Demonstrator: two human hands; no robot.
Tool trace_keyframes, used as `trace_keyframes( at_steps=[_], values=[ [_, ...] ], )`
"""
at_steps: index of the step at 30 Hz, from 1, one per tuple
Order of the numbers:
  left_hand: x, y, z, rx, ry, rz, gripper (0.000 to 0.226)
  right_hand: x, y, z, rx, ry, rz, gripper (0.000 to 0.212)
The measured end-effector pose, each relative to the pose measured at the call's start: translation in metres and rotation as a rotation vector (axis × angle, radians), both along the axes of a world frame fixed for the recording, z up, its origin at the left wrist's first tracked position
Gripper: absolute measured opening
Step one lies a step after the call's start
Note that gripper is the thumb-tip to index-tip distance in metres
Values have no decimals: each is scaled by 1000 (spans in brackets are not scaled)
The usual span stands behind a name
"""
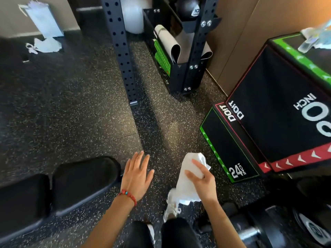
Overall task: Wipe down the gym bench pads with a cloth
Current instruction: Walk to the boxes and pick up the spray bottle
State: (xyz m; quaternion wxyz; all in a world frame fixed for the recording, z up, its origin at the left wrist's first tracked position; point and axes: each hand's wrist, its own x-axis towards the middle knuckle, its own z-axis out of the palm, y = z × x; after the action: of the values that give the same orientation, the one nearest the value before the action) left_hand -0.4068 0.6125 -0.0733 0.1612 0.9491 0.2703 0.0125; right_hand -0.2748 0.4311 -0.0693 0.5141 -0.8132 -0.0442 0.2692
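While the cloth [190,176] is gripped in the right hand [203,181] and the left hand [137,176] is held flat right of the bench pads [84,178], wiping seems not yet begun; the cloth must be carried left onto them.

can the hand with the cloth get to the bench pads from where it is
Probably yes. The right hand grips the cloth over open floor, and only the open left hand hangs between it and the bench pads.

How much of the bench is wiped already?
Nothing shows as wiped: the two black bench pads carry no visible wipe marks. In hand: the right hand grips the white cloth above the floor, off the pads; the left hand hovers open beside the nearer pad. Left: wiping both pads.
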Motion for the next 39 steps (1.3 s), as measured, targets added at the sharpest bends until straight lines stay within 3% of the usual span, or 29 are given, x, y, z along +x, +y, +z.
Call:
trace_keyframes(
  at_steps=[10,19,31,39],
  values=[
    [155,36,10,-4,-16,-39,51,151,43,9,41,9,-9,38],
    [266,72,12,-5,-11,-139,52,240,70,12,53,30,-133,38],
    [472,136,22,10,-17,-576,56,352,106,22,106,-48,-590,36],
    [569,122,44,3,-100,-801,53,399,100,47,114,-131,-843,36]
  ],
)
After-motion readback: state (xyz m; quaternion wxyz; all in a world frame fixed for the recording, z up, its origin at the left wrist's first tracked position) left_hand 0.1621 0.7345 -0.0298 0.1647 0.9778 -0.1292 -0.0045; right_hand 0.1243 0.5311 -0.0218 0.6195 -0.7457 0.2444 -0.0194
